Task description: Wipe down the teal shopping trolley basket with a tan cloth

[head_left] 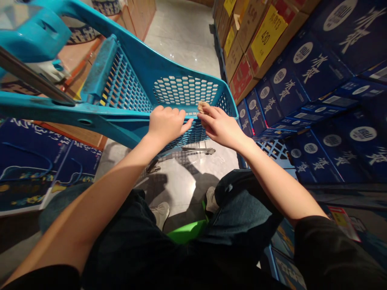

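Turquoise plastic forms the shopping cart (142, 56), set crosswise in front of the person, its handle end to the left and its basket end to the right. Along its near rim the two hands work a short gap apart: the left hand (167, 124) is curled over the edge, thumb stretched toward the right, while the right hand (222, 125), farther right, pinches a crumpled beige cloth (202, 106) against the rim beside the basket's right end. Dark blue boxes (311, 72) stack along the right, just beside that end, and brown cartons (261, 38) with yellow signs (269, 35) line the far right. On the left, a wooden display stand (82, 135) sits close behind the handle end, with dark blue bags (30, 165) on the near left. A pale blue lattice crate (273, 150) hems in the near right. Close to the person, a bright green object (187, 231), partly hidden, lies between the white shoes (161, 212). Pale glossy floor (181, 30) opens into an aisle beyond the cart's far rim; on the near side only a short stretch shows between the cart's wheels (208, 151) and the shoes.
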Tool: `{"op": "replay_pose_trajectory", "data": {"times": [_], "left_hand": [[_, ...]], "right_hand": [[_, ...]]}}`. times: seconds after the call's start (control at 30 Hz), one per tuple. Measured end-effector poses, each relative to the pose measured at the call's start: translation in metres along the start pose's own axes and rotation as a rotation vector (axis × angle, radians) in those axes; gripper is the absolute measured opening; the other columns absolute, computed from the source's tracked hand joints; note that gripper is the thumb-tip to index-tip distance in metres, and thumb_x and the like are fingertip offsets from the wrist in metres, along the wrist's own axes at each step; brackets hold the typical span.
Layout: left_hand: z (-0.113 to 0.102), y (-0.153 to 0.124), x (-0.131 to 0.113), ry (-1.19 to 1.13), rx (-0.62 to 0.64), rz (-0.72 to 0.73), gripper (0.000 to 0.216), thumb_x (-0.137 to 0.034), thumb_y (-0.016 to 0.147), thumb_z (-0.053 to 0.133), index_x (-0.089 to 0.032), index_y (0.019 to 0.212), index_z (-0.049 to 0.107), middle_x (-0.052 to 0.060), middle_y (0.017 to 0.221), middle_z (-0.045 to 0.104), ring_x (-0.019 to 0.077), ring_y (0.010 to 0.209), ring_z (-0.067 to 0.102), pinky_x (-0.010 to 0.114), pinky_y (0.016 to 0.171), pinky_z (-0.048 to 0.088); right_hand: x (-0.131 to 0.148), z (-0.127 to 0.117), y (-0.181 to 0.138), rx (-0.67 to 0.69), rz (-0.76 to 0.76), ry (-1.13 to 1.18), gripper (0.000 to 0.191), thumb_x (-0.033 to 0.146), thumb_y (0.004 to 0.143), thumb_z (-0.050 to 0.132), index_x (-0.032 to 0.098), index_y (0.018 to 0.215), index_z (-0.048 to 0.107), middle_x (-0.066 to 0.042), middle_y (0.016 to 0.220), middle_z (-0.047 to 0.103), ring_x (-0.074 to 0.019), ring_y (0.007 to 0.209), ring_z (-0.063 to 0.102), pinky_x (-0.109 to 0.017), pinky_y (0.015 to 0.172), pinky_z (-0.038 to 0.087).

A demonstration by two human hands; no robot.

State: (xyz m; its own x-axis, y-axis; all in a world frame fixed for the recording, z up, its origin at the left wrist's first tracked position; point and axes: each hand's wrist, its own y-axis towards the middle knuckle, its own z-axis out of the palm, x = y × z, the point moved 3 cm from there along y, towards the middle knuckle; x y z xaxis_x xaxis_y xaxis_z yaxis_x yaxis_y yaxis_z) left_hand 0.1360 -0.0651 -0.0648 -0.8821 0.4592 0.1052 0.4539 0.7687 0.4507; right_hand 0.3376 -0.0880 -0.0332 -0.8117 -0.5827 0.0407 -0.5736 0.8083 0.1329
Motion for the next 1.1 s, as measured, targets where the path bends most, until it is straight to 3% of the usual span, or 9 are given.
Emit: {"op": "replay_pose_trajectory", "data": {"times": [0.1, 0.23, 0.37, 0.47, 0.63, 0.87, 0.97, 1.1], "left_hand": [[-0.002, 0.000, -0.001, 0.034, 0.019, 0.020, 0.046, -0.048, 0.107, 0.047, -0.015, 0.096, 0.078, 0.019, 0.086, 0.079, 0.0388, 0.087, 0.076, 0.045, 0.076, 0.043], [-0.003, 0.001, -0.003, 0.035, 0.023, 0.021, 0.045, -0.047, 0.106, 0.048, -0.015, 0.095, 0.077, 0.019, 0.087, 0.079, 0.0385, 0.087, 0.076, 0.045, 0.076, 0.043], [-0.002, 0.001, -0.003, 0.012, 0.017, 0.008, 0.043, -0.048, 0.106, 0.050, -0.016, 0.095, 0.077, 0.018, 0.087, 0.078, 0.0368, 0.088, 0.075, 0.044, 0.077, 0.042], [-0.001, 0.001, -0.003, -0.010, 0.026, -0.002, 0.043, -0.048, 0.106, 0.050, -0.016, 0.095, 0.077, 0.018, 0.087, 0.078, 0.0367, 0.088, 0.074, 0.044, 0.077, 0.041], [-0.002, 0.001, -0.002, -0.025, 0.036, -0.018, 0.041, -0.048, 0.105, 0.052, -0.018, 0.094, 0.077, 0.017, 0.088, 0.079, 0.0365, 0.089, 0.075, 0.044, 0.078, 0.043], [0.001, 0.000, -0.001, -0.045, -0.020, -0.005, 0.038, -0.045, 0.103, 0.052, -0.019, 0.095, 0.079, 0.019, 0.087, 0.080, 0.0376, 0.085, 0.074, 0.047, 0.078, 0.044], [0.001, 0.001, -0.001, -0.060, 0.006, -0.024, 0.038, -0.044, 0.104, 0.052, -0.018, 0.095, 0.079, 0.019, 0.089, 0.080, 0.0376, 0.087, 0.075, 0.047, 0.078, 0.044], [-0.002, 0.000, -0.002, -0.050, 0.010, -0.012, 0.040, -0.046, 0.104, 0.052, -0.017, 0.095, 0.078, 0.019, 0.089, 0.080, 0.0374, 0.087, 0.075, 0.046, 0.078, 0.043]], "right_hand": [[0.002, 0.003, 0.003, -0.021, -0.062, 0.072, 0.055, 0.014, 0.104, 0.053, 0.016, 0.158, 0.060, -0.017, 0.171, 0.051, -0.0348, 0.156, 0.049, -0.054, 0.117, 0.059], [-0.023, 0.004, -0.004, -0.046, -0.066, 0.170, 0.050, 0.018, 0.103, 0.055, 0.019, 0.153, 0.066, -0.017, 0.167, 0.056, -0.0342, 0.152, 0.055, -0.055, 0.124, 0.052], [-0.060, 0.000, -0.016, -0.009, 0.038, 0.166, 0.049, 0.020, 0.099, 0.056, 0.018, 0.146, 0.071, -0.018, 0.157, 0.064, -0.0368, 0.141, 0.065, -0.055, 0.117, 0.057], [-0.071, -0.004, -0.017, 0.057, 0.097, 0.120, 0.048, 0.018, 0.096, 0.056, 0.015, 0.140, 0.074, -0.019, 0.145, 0.069, -0.0368, 0.130, 0.070, -0.052, 0.112, 0.060], [-0.042, -0.008, -0.004, 0.112, 0.175, -0.110, 0.044, 0.014, 0.097, 0.053, 0.013, 0.134, 0.075, -0.020, 0.153, 0.066, -0.0425, 0.124, 0.068, -0.060, 0.103, 0.062], [0.016, -0.008, 0.014, 0.062, -0.006, -0.041, 0.052, 0.010, 0.101, 0.050, 0.015, 0.150, 0.064, -0.018, 0.167, 0.055, -0.0391, 0.146, 0.054, -0.057, 0.107, 0.063], [0.016, -0.006, 0.015, 0.065, -0.023, 0.006, 0.052, 0.011, 0.103, 0.050, 0.015, 0.154, 0.061, -0.018, 0.169, 0.052, -0.0389, 0.150, 0.051, -0.057, 0.108, 0.063], [-0.006, -0.002, 0.006, 0.030, -0.064, 0.104, 0.051, 0.016, 0.105, 0.050, 0.016, 0.155, 0.062, -0.017, 0.168, 0.054, -0.0346, 0.152, 0.053, -0.054, 0.118, 0.057]]}}
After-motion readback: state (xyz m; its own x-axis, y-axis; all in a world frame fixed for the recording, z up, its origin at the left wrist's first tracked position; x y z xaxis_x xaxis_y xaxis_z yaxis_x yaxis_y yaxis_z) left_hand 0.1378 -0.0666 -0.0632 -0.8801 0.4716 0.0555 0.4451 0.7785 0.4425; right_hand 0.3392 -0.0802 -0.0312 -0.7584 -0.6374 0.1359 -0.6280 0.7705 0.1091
